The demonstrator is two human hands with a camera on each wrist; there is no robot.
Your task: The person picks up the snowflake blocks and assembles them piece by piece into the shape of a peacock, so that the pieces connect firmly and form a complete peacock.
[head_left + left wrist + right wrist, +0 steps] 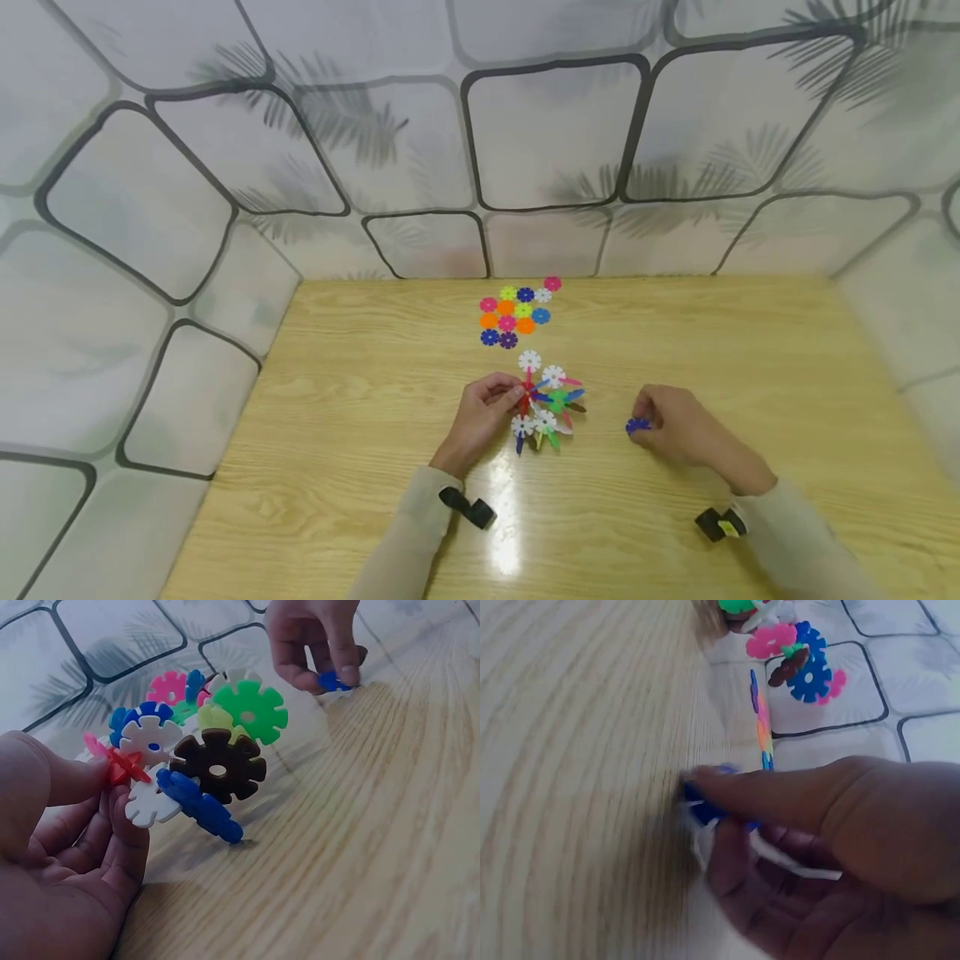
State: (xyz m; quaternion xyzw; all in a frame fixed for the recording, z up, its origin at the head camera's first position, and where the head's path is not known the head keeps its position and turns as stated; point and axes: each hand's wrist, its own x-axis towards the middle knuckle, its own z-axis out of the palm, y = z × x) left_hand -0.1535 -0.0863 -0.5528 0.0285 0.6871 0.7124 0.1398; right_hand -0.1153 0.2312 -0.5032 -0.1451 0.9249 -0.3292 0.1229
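Observation:
My left hand [476, 421] pinches a red snowflake disc [124, 766] on the near side of a cluster of interlocked discs [557, 402]. White, blue, green, pink, yellow and brown notched discs stick out of that cluster at many angles. To the right, my right hand [678, 429] holds a dark blue snowflake disc [637, 426] between thumb and fingers, low over the table. In the right wrist view this blue disc [701, 812] is blurred and partly covered by the thumb. A gap of bare wood separates it from the cluster.
Several loose snowflake discs [506, 323] in pink, orange, yellow, blue, purple and white lie flat in rows behind the cluster. The wooden table [360, 358] meets a patterned wall [555, 133] at the back and another on the left.

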